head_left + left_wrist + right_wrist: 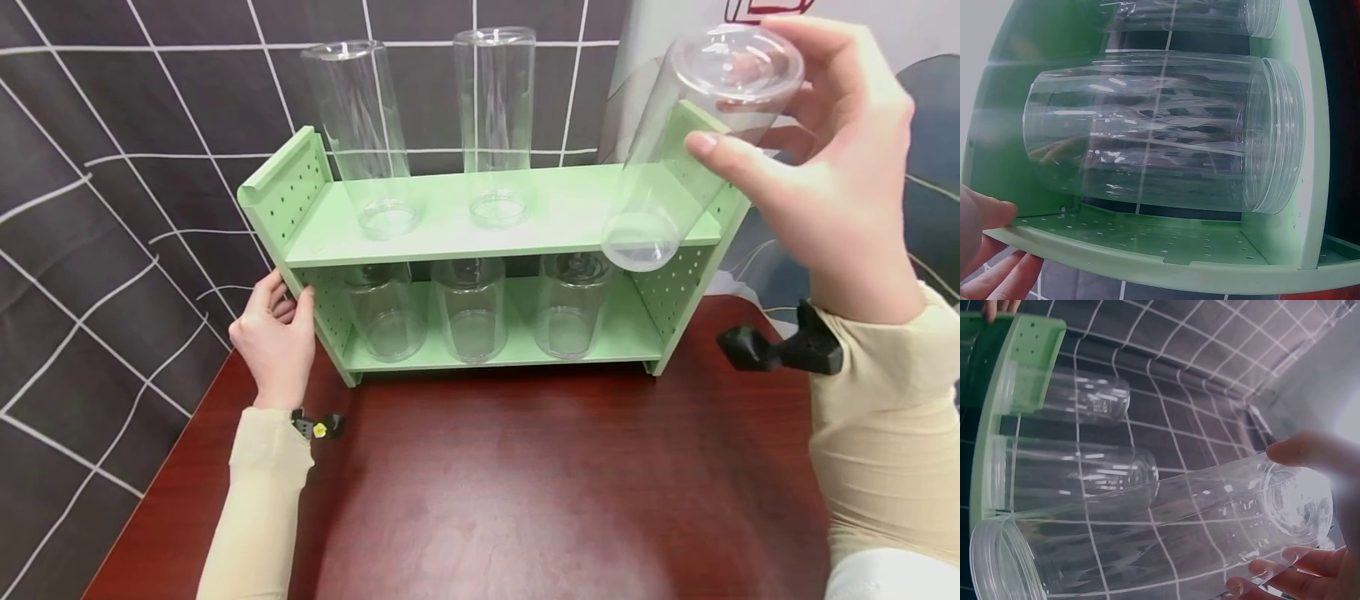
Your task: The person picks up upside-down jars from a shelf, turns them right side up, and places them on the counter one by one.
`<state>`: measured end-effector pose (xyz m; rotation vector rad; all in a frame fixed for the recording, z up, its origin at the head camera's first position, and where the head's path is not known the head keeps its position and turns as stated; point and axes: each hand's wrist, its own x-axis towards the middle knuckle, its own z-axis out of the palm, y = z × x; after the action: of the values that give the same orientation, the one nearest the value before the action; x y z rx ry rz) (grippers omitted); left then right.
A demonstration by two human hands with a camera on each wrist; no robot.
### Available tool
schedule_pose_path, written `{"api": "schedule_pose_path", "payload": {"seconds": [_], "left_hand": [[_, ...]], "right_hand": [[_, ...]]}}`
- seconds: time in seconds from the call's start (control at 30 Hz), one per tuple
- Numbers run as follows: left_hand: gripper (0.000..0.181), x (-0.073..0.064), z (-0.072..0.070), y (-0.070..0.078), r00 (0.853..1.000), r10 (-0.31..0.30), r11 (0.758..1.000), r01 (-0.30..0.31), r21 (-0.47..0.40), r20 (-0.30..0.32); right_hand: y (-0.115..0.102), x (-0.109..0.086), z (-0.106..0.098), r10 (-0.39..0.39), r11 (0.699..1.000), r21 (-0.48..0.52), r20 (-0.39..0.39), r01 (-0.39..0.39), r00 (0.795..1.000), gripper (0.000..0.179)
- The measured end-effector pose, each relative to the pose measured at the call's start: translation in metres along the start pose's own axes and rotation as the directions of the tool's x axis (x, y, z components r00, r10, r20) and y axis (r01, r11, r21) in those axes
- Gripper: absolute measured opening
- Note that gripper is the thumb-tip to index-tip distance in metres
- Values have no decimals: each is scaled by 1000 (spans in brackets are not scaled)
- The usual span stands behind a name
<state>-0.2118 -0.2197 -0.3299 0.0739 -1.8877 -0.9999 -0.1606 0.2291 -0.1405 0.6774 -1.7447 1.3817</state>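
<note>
My right hand [832, 158] grips a clear plastic jar [667, 158] around its rounded bottom end. The jar is upside down and tilted, its lidded end low, overlapping the right part of the upper shelf in the head view. In the right wrist view, thumb and fingers lie on either side of the jar [1147, 544]. The left hand [277, 333] pinches the left side panel of a green two-tier rack [570, 212], thumb in front and fingers behind. Two similar jars [360, 133] stand upside down on the upper shelf, and three jars [470, 312] stand on the lower one.
The rack stands on a dark red wooden table [510, 467]. Behind it and at the left hangs a dark cloth with a white grid [97, 292]. A pale patterned surface [930, 108] is at the right. Perforated side panels [288, 196] rise above the upper shelf.
</note>
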Motion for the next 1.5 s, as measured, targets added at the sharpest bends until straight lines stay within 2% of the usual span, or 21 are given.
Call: {"api": "schedule_pose_path", "payload": {"seconds": [0.13, 0.2, 0.27, 0.37, 0.47, 0.6, 0.77, 0.93, 1.13, 1.3, 1.5], "left_hand": [[32, -1, -1, 0, 1000, -8, 1000, 8, 1, 5], [32, -2, -1, 0, 1000, -12, 1000, 12, 5, 5], [32, -2, -2, 0, 1000, -13, 1000, 13, 9, 1], [31, -2, -2, 0, 1000, -13, 1000, 13, 13, -6], [31, -2, -1, 0, 1000, -15, 1000, 15, 13, -6], [32, -2, -1, 0, 1000, -16, 1000, 16, 11, 2], [31, -2, -1, 0, 1000, -13, 1000, 13, 13, -4], [32, -3, 0, -1, 1000, -15, 1000, 15, 23, -17], [38, -7, 0, -2, 1000, -13, 1000, 13, -1, -7], [57, -17, -4, 0, 1000, 26, 998, -25, -51, 17], [68, -38, -11, 11, 995, 95, 995, -95, -34, -3]], "right_hand": [[-5, -13, -2, -5, 999, 33, 7, 4, 1000, 65], [-8, -20, -3, -4, 1000, -11, 28, 4, 1000, 67], [-12, -27, -3, 6, 995, -96, 51, -1, 999, 71], [-15, -38, -4, 24, 972, -235, 103, 1, 994, 76], [-16, -47, -4, 88, 960, -273, 117, -53, 989, 80], [-12, -60, -3, 179, 957, -253, 127, -143, 976, 82], [-2, -73, -3, 227, 944, -282, 176, -172, 958, 84], [11, -84, -1, 303, 923, -308, 211, -231, 929, 80], [31, -99, 4, 318, 926, -284, 232, -248, 919, 80], [49, -114, 8, 347, 915, -302, 255, -266, 903, 81], [59, -131, 12, 397, 900, -308, 292, -307, 870, 79]]}}
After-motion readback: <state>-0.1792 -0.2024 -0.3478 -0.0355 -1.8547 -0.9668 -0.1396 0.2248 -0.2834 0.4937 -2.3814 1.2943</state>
